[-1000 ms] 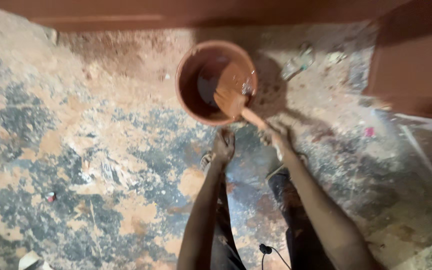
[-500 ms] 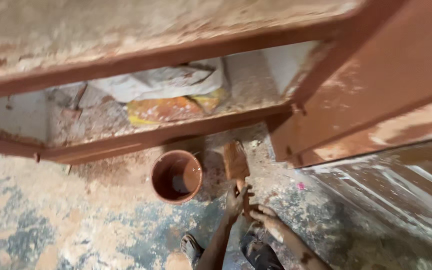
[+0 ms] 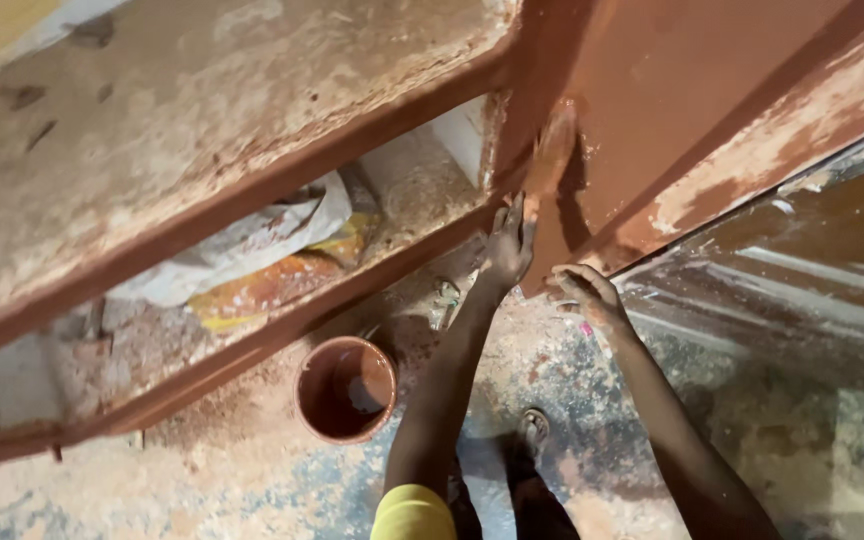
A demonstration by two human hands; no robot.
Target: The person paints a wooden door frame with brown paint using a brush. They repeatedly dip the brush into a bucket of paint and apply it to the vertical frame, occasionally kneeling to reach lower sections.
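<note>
My left hand (image 3: 507, 245) reaches up and grips a paintbrush (image 3: 552, 150), whose blurred, red-brown bristles lie against the upright of a red-brown painted metal frame (image 3: 672, 120). My right hand (image 3: 587, 292) hangs just below and to the right, beside the frame's lower corner. Its fingers are curled with nothing visible in them. A round pot of red-brown paint (image 3: 302, 385) stands on the floor, down and to the left of my left forearm.
A long rusty beam (image 3: 202, 150) crosses the upper left. Behind it lie a white sack (image 3: 252, 240) and an orange-yellow bag (image 3: 262, 285). A glossy brown sheet (image 3: 802, 290) lies at the right. My sandalled foot (image 3: 532, 430) stands on the paint-stained floor.
The brush has left the pot and risen to the frame's upright. My view has tilted up from the floor to the frame, and both hands have moved up with it.
</note>
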